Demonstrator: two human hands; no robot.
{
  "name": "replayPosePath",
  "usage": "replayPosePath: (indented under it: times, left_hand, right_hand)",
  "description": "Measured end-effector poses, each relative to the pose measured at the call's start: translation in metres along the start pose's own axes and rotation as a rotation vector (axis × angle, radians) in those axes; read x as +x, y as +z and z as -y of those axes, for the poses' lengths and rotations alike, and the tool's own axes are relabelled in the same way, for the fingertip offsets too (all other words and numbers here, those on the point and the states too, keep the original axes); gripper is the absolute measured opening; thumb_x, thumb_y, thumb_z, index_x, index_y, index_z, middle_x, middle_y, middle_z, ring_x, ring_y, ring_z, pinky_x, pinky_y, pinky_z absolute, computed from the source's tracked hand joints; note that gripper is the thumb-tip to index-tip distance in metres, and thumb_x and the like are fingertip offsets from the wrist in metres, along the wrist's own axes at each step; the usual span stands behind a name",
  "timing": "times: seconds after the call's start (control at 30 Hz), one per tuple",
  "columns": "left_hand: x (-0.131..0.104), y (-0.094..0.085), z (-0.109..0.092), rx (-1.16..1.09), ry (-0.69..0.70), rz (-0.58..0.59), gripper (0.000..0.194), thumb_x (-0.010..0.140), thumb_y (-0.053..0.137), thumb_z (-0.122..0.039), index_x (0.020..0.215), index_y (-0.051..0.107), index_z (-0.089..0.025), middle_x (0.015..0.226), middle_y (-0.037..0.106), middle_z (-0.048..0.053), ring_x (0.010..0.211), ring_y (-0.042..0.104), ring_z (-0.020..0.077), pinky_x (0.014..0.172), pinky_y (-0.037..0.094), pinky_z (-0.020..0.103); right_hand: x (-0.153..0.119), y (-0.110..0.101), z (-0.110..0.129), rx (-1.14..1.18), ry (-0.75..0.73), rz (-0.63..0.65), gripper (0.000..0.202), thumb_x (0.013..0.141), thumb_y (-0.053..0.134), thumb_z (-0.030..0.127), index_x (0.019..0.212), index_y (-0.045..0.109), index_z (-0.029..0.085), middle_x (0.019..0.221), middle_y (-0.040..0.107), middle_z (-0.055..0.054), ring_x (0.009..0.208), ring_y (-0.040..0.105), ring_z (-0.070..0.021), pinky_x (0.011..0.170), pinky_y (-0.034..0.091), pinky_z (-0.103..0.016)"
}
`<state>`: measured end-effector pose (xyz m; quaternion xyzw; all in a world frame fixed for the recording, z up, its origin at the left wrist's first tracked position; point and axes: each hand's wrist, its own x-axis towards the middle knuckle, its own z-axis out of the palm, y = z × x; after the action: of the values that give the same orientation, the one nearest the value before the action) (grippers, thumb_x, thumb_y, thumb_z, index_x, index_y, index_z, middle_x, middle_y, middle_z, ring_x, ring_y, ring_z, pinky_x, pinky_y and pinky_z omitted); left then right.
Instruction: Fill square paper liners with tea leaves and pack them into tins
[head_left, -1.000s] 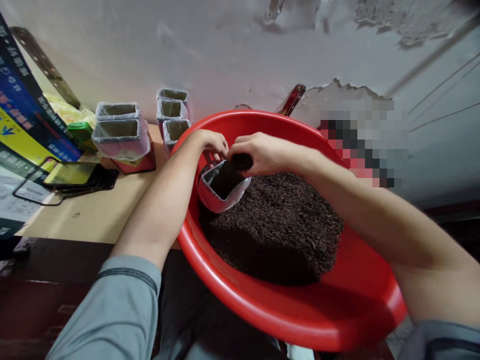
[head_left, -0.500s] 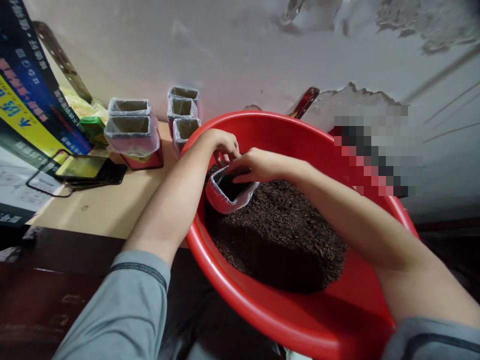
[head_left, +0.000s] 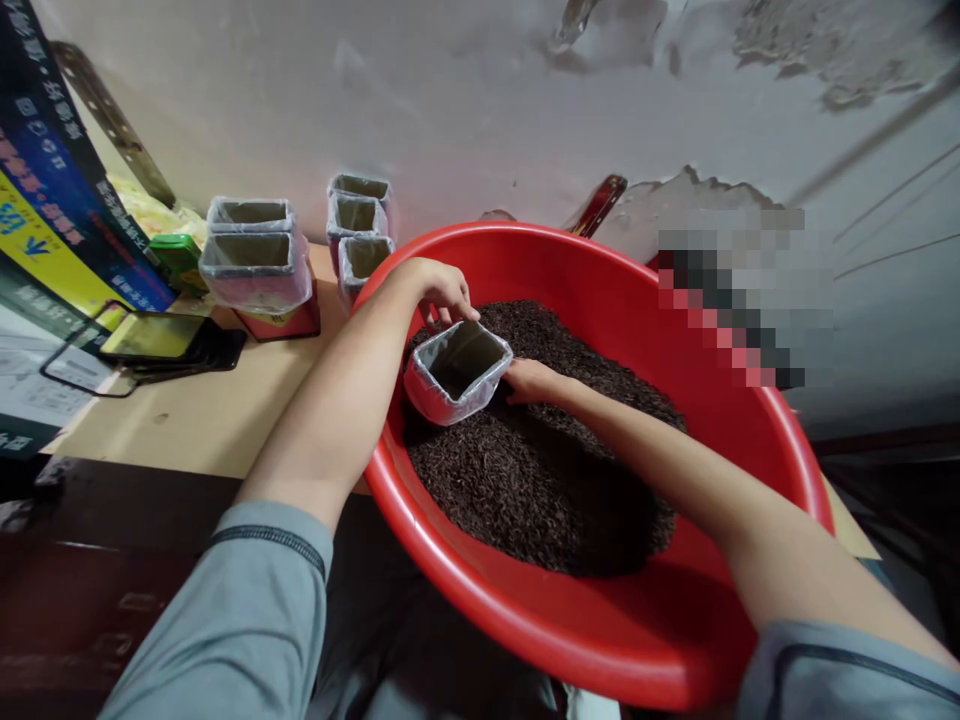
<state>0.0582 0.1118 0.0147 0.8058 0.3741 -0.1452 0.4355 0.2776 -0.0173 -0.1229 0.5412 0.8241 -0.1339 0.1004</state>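
Note:
A large red basin [head_left: 660, 660] holds a heap of dark, loose, leaf-like material [head_left: 517, 490]. Inside it, near the left wall, a rectangular container [head_left: 457, 395] lined with clear plastic rests on the heap, its mouth facing up. My left hand [head_left: 444, 292] is at the container's far rim, fingers bent, with the fingertips touching that rim. At the container's right side is my right hand [head_left: 529, 382], low over the dark material; its fingertips are partly hidden, and whether they hold anything does not show.
Lined containers [head_left: 251, 270] stand on the wooden table [head_left: 195, 430] at left, and several more [head_left: 360, 215] stand behind the basin's left edge. Black trays [head_left: 180, 345], a green box [head_left: 178, 258] and a printed carton [head_left: 67, 190] are farther left.
My right hand has left the container's mouth and moved down to its right side. The container's opening is now uncovered. My left hand has stayed at the far rim.

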Motion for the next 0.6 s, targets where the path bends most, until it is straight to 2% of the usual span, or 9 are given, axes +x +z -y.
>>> replayPosePath:
  times: [0.17, 0.33, 0.4, 0.47, 0.53, 0.6]
  left_hand:
    - [-0.003, 0.001, 0.0, -0.043, -0.018, -0.011, 0.046, 0.085, 0.071, -0.038, 0.124, 0.067, -0.015, 0.115, 0.071, 0.014, 0.11, 0.067, 0.0283, 0.088, 0.059, 0.038]
    - [-0.001, 0.001, 0.002, -0.006, 0.026, 0.009, 0.05, 0.082, 0.074, -0.041, 0.124, 0.065, -0.016, 0.112, 0.072, 0.014, 0.109, 0.068, 0.0284, 0.088, 0.059, 0.039]
    - [0.001, 0.0, 0.003, -0.029, 0.03, 0.009, 0.049, 0.08, 0.076, -0.04, 0.121, 0.067, -0.015, 0.111, 0.072, 0.013, 0.109, 0.069, 0.0286, 0.089, 0.059, 0.04]
    - [0.004, 0.0, 0.004, -0.035, 0.035, 0.023, 0.049, 0.079, 0.076, -0.041, 0.12, 0.068, -0.016, 0.11, 0.072, 0.013, 0.11, 0.069, 0.0289, 0.09, 0.058, 0.04]
    - [0.007, -0.001, 0.006, -0.018, 0.046, 0.042, 0.053, 0.076, 0.078, -0.045, 0.121, 0.068, -0.017, 0.11, 0.072, 0.012, 0.112, 0.068, 0.0298, 0.092, 0.057, 0.042]
    - [0.007, -0.002, 0.006, -0.009, 0.047, 0.05, 0.059, 0.072, 0.08, -0.047, 0.122, 0.068, -0.017, 0.11, 0.072, 0.012, 0.112, 0.068, 0.0302, 0.092, 0.057, 0.043]
  right_hand:
    - [-0.001, -0.017, 0.002, -0.033, 0.013, 0.054, 0.048, 0.074, 0.077, 0.018, 0.121, 0.074, 0.025, 0.124, 0.074, -0.01, 0.112, 0.068, -0.0304, 0.099, 0.053, -0.04]
    - [-0.006, -0.05, -0.007, -0.05, -0.011, 0.06, 0.032, 0.078, 0.074, 0.018, 0.109, 0.08, 0.022, 0.102, 0.08, -0.008, 0.097, 0.071, -0.0261, 0.089, 0.053, -0.034]
    - [-0.014, -0.075, -0.012, -0.052, -0.009, 0.021, 0.03, 0.08, 0.073, 0.02, 0.108, 0.08, 0.022, 0.097, 0.08, -0.007, 0.091, 0.072, -0.0241, 0.087, 0.053, -0.033]
    - [-0.025, -0.108, -0.013, -0.032, -0.029, -0.072, 0.027, 0.081, 0.073, 0.023, 0.107, 0.081, 0.023, 0.094, 0.08, -0.004, 0.084, 0.071, -0.0207, 0.085, 0.053, -0.032]
    - [-0.036, -0.144, -0.005, 0.021, -0.113, -0.182, 0.023, 0.084, 0.073, 0.029, 0.105, 0.081, 0.026, 0.092, 0.079, 0.0, 0.08, 0.07, -0.0169, 0.083, 0.052, -0.03]
    - [-0.041, -0.173, 0.015, 0.047, -0.225, -0.239, 0.023, 0.086, 0.072, 0.036, 0.105, 0.081, 0.027, 0.091, 0.078, 0.002, 0.078, 0.068, -0.015, 0.082, 0.052, -0.029]
